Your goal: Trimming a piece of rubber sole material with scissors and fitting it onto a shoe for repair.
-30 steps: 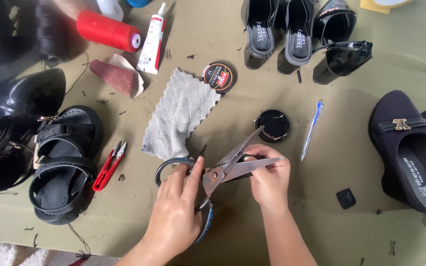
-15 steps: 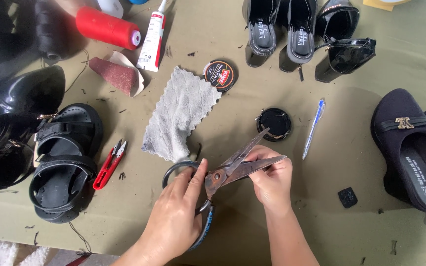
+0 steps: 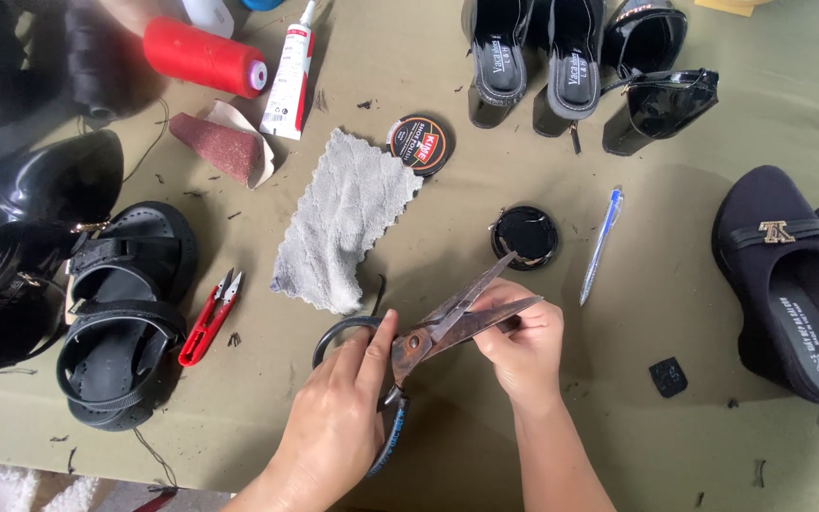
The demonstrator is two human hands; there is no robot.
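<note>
Low in the middle of the frame, the left hand (image 3: pixel 338 417) grips the black loop handles of a large pair of rusty scissors (image 3: pixel 428 337), thumb pressed near the pivot. The blades stand partly open, pointing up and to the right. The right hand (image 3: pixel 523 341) is curled just under the blades, its fingers pinched around something small held between them; what that piece is cannot be told, since the fingers hide it. So both hands are clenched in a grasp, one on the tool, one on the piece.

The step in hand looks like a cut or trim made with the scissors on whatever the right hand feeds in. A clean cut would call for the piece sitting deep between the blades and the fingertips staying off the edges.

Around them on the olive-green table (image 3: pixel 675 446): a grey cloth (image 3: pixel 343 223) above the hands, an open tin of black polish (image 3: pixel 524 235) just past the blade tips, its lid (image 3: pixel 421 144) further up, a blue pen (image 3: pixel 601 245) to the right, and a small black square scrap (image 3: pixel 667 376) at lower right. Red thread snips (image 3: pixel 209 318) lie at left beside black sandals (image 3: pixel 120 313). A red thread spool (image 3: pixel 206 57), a glue tube (image 3: pixel 291 71) and sandpaper (image 3: pixel 220 142) sit at upper left; black heeled shoes (image 3: pixel 571 62) line the top edge.
</note>
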